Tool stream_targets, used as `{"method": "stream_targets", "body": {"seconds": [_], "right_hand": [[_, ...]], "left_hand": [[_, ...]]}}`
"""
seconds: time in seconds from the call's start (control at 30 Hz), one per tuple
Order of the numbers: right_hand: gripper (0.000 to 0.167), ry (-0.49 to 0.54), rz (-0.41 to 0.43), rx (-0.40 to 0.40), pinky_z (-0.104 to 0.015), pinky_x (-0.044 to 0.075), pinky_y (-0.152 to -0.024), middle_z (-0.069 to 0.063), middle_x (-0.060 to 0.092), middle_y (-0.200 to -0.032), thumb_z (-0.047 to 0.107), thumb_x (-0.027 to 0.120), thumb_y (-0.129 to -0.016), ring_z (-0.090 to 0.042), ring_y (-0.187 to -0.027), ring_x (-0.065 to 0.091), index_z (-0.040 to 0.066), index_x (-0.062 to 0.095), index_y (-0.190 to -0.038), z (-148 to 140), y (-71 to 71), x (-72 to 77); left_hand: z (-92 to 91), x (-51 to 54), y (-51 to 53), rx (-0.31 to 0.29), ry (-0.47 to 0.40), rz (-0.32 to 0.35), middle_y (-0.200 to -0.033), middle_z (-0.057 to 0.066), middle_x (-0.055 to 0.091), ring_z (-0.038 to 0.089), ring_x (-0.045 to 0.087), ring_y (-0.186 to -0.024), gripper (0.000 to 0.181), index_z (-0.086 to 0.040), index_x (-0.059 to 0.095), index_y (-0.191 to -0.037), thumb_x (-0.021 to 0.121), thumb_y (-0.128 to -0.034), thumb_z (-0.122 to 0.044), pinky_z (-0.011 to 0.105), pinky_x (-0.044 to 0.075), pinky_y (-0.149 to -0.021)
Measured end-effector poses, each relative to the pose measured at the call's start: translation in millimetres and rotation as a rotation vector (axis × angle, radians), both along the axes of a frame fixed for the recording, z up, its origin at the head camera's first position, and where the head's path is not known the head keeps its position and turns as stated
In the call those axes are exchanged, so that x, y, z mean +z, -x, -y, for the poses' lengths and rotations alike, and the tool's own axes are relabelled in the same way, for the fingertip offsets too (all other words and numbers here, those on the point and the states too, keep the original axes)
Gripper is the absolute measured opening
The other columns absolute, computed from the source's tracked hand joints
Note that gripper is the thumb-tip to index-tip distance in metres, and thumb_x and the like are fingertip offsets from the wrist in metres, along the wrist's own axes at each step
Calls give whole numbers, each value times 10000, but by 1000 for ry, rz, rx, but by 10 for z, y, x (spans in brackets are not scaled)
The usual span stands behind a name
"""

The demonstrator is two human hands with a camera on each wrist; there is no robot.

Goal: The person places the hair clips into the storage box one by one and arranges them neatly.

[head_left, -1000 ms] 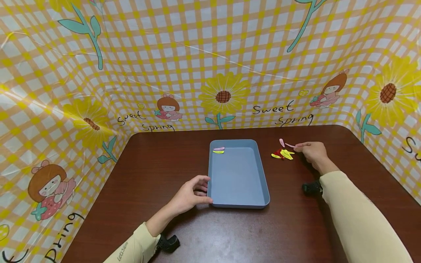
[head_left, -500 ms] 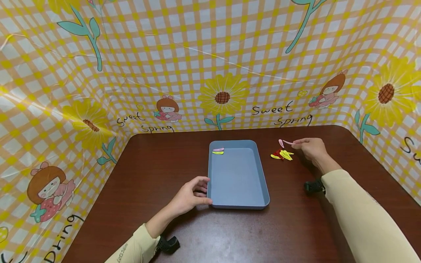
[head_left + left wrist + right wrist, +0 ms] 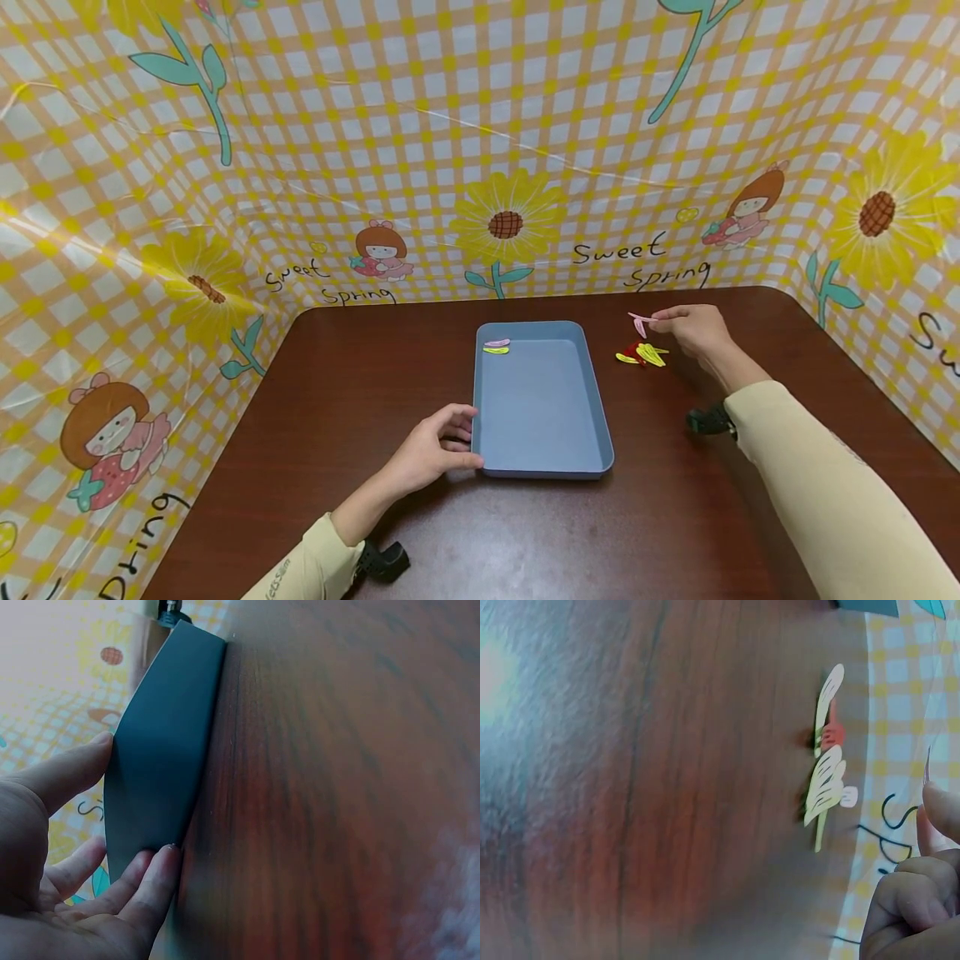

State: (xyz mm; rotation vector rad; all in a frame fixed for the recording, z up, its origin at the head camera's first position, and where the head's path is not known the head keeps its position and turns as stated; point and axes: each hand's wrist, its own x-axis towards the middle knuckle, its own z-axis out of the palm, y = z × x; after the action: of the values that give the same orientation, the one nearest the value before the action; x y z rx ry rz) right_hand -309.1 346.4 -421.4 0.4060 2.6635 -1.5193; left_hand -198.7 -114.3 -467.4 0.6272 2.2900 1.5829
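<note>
the right hand (image 3: 694,332) pinches a pink snap hair clip (image 3: 636,316), long axis running left-right; the blue-gray tray (image 3: 542,408) lies leftward, touched by the left hand (image 3: 433,446), fingers parted.

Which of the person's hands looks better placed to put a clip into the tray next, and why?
Probably the right hand: it pinches a pink clip, near the yellow clips on the table. The left hand touches the left side of the tray and holds no clip.
</note>
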Motion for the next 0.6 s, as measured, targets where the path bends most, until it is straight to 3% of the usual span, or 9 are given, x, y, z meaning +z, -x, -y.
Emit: {"method": "stream_targets", "body": {"seconds": [0.6], "right_hand": [[405,-41,-40,68,-287,279,-422,137,431,-526,305,697,-953,-86,-431,289,8,667,-1226,297,43,181]], "left_hand": [[-7,18,-9,2,-16,7,-1235,186,603,286,601,-1094,656,-41,537,-1372,859,-809,-134,321,557,-902]]}}
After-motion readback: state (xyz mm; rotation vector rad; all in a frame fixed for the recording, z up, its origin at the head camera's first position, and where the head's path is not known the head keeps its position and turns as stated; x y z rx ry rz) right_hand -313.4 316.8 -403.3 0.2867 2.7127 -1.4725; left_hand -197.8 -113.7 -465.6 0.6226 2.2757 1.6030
